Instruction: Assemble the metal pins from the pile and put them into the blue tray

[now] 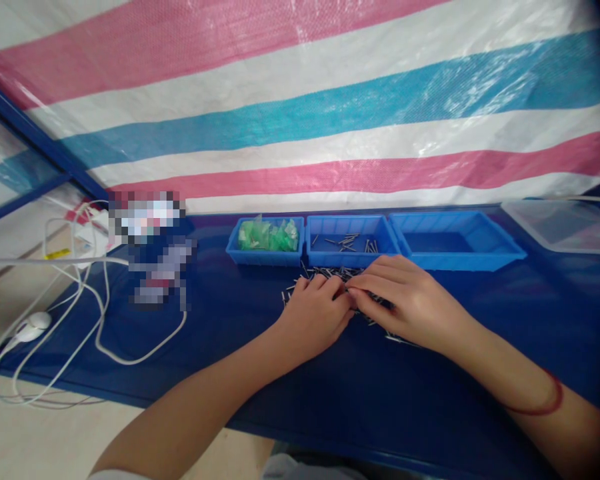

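Observation:
A loose heap of thin metal pins (336,272), like nails or screws, lies on the blue table in front of the bins. My left hand (316,312) rests over the heap's left side, fingers curled and the thumb and fingertips drawn together. From the right, my right hand (407,293) reaches in with its thumb and index finger pinched. The fingertips of both hands meet above the heap; whatever they hold is hidden. Behind the hands stands a blue bin (347,259) with several similar pins inside.
To the left is a blue bin (265,258) of green plastic packets (267,235). Another blue bin (460,261) stands at right, beside a clear plastic lid (560,227). White cables (103,320) trail over the table's left side. A striped sheet (300,120) hangs behind.

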Motion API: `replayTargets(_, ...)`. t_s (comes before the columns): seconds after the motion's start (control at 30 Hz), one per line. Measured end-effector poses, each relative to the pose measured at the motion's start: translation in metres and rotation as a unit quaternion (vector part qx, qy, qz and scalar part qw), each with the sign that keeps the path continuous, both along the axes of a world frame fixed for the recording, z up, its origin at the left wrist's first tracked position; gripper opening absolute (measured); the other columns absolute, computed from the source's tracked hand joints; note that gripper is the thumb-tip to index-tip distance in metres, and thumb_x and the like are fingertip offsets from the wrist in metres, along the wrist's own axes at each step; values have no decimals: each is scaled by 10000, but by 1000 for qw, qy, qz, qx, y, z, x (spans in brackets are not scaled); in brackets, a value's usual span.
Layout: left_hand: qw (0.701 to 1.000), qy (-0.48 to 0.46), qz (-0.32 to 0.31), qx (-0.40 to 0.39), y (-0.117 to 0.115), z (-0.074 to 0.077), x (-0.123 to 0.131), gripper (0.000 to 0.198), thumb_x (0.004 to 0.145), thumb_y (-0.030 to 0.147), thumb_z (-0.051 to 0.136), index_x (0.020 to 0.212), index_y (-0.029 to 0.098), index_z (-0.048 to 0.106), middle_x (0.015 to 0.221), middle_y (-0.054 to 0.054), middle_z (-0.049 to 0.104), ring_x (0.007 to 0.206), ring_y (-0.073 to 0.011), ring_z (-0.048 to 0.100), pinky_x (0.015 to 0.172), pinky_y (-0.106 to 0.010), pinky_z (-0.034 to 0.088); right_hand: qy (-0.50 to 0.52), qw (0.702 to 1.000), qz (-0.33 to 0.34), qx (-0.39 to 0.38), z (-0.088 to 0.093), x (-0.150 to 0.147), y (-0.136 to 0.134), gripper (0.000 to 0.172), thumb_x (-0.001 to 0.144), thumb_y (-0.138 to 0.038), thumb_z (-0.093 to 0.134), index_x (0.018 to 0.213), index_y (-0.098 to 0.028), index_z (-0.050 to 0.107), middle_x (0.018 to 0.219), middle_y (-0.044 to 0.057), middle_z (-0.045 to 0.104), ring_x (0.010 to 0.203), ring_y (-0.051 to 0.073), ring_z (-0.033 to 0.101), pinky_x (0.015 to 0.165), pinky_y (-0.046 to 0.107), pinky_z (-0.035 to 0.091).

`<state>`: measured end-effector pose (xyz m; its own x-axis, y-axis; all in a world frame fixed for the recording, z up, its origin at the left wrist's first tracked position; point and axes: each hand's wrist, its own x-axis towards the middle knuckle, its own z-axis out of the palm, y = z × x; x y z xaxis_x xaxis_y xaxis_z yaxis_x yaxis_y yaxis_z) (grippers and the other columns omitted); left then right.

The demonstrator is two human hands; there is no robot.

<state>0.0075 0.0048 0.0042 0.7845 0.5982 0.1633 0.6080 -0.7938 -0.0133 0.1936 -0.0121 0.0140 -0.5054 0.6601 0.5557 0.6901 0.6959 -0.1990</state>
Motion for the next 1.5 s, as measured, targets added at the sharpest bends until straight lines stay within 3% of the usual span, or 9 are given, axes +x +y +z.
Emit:
replayTargets(0.1,999,-38,12,-12,1,-2,1,235,975,350,433,1017,185,596,1023,-55,611,933,-213,541,739,-343,401,4,1000,-13,-2,0,-1,-1,126,895,-203,545,857,-185,664,787,52,688,759,187,605,729,346,434)
replayTargets(0.2,988,-138,26,-66,6,-3,0,212,977,308,436,1012,176,597,1046,-55,628,941,-195,568,767,-325,429,38,998,-40,-5,1,-3,-3,124,896,-210,543,863,-180,659,812,62,698,771,196,625,742,353,461)
replayTargets(0.4,907,-369,49,-196,11,-2,-1,158,935,302,533,976,190,636,944,-34,681,855,-150,622,776,-265,478,154,979,-99,-88,-2,-12,-6,140,889,-311,579,943,-208,658,852,47,706,732,174,651,642,289,508)
replayTargets(0.5,884,-404,72,-225,10,-3,-1,160,907,321,575,930,187,658,901,-20,689,797,-138,623,751,-249,483,211,959,-107,-157,-4,-14,-6,163,891,-348,580,927,-217,671,850,36,715,682,162,646,570,271,498)
replayTargets(0.63,870,-422,87,-240,9,-4,0,129,883,293,606,918,185,666,882,-7,692,775,-131,619,748,-244,486,267,934,-103,-213,-6,-13,-5,184,896,-369,566,873,-217,666,840,32,714,723,176,657,584,276,506)
replayTargets(0.77,871,-417,83,-248,10,-4,0,142,879,302,615,938,181,660,875,-5,695,783,-132,630,774,-251,495,246,942,-100,-204,-6,-13,-5,189,913,-356,538,841,-213,640,763,20,677,661,159,624,556,265,482)
replayTargets(0.97,916,-366,51,-156,9,-4,-1,169,888,317,599,972,192,675,1153,-79,640,1097,-201,569,983,-366,433,182,970,-98,-126,1,-11,-6,144,931,-291,503,859,-213,600,728,14,640,620,142,582,548,262,449)
replayTargets(1.3,921,-345,52,-173,8,-1,-2,173,930,302,535,922,201,674,1036,-53,676,1004,-182,602,881,-317,473,255,952,-98,-138,-5,-18,-10,124,893,-324,572,830,-221,604,702,13,617,603,146,576,521,268,462)
replayTargets(1.5,916,-360,32,-173,9,3,-4,147,916,272,547,953,185,660,1006,-57,684,969,-176,622,865,-302,476,276,943,-79,-168,-7,-16,-8,100,894,-297,571,921,-222,630,828,38,669,717,169,624,556,274,486)
